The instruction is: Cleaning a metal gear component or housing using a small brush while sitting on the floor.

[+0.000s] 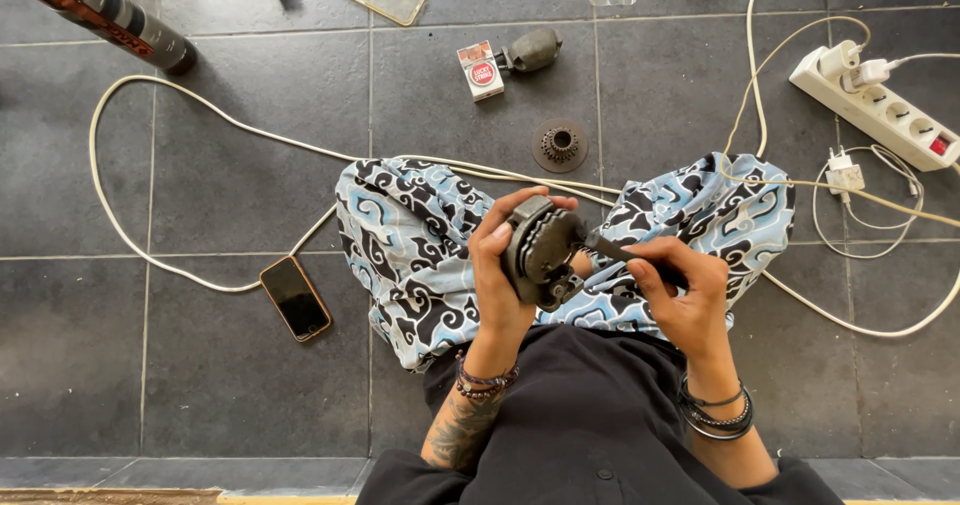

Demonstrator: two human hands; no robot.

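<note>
Left hand grips a round dark metal part at frame centre, over the lap. Right hand, at 3 o'clock of the part, is closed around a dark tool (tip touching the part). A small gear lies on the floor at 12 o'clock; a phone at 9.

Both hands raised over the lap: left hand curled, fingers wrapped; right hand pinching, wrists braceleted

Gear disc, white cable ahead; phone left; bare tiles between.
</note>
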